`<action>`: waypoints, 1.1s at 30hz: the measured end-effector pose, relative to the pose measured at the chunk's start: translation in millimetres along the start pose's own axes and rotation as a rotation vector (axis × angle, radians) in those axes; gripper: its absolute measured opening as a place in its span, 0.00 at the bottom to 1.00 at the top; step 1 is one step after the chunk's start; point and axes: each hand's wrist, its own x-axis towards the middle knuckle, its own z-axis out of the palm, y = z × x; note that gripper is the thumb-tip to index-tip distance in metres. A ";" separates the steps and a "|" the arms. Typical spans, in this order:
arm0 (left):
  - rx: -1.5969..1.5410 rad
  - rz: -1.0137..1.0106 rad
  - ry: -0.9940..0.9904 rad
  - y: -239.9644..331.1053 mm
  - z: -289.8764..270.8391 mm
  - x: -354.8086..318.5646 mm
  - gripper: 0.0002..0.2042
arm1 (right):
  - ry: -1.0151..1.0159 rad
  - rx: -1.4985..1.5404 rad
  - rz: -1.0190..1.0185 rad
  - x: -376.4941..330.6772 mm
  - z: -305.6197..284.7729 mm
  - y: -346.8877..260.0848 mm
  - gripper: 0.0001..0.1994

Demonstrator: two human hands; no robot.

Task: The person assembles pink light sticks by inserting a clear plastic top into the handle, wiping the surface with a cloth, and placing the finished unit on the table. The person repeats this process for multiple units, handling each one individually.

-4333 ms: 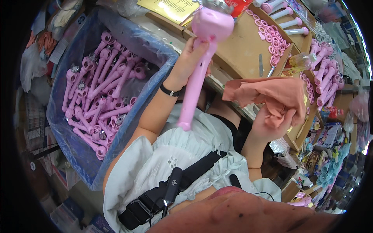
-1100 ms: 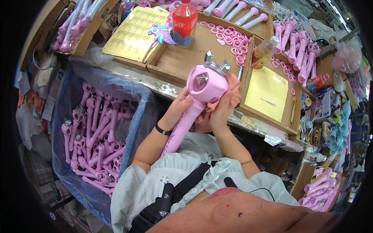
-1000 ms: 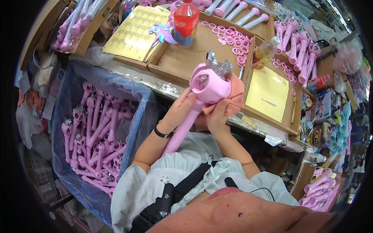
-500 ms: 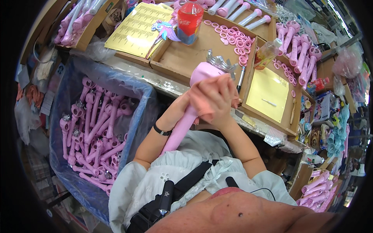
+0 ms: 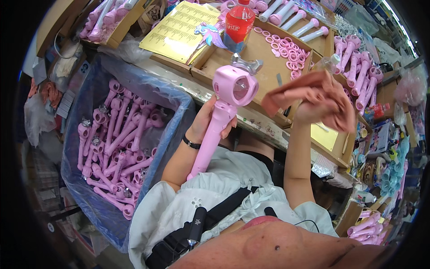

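Observation:
My left hand (image 5: 200, 124) is closed round the handle of a pink toy wand (image 5: 217, 125). The wand stands tilted, its lower end by my shirt, its round head turned up with a clear window and a silver crown on top. To the right, my raised right hand (image 5: 308, 113) grips a salmon-coloured cloth (image 5: 333, 98), held apart from the wand. At my left is a bin with a blue plastic lining (image 5: 182, 102), with many similar pink wands (image 5: 118, 150) piled inside.
On the bench ahead lies a shallow cardboard tray (image 5: 212, 74) with pink rings (image 5: 293, 53). A red-labelled bottle (image 5: 239, 29) and printed yellow sheets (image 5: 172, 36) are beside it. More pink wand parts (image 5: 356, 67) lie at the far right.
The cloth was wrapped round the wand's neck under both hands. Now my right hand has lifted it away to the right, and the wand's head has turned its window into view.

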 end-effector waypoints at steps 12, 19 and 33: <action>-0.057 0.204 -0.125 16.8 -15.1 15.1 0.47 | -0.508 -0.229 0.810 -124.7 -31.1 -72.5 0.03; 0.045 0.571 -0.044 4.8 15.3 41.5 0.52 | -0.966 -0.129 1.148 -160.2 -2.5 -97.4 0.34; 0.175 0.381 0.041 -21.3 4.9 20.4 0.26 | -0.941 -0.369 1.087 -177.0 -20.3 -90.1 0.31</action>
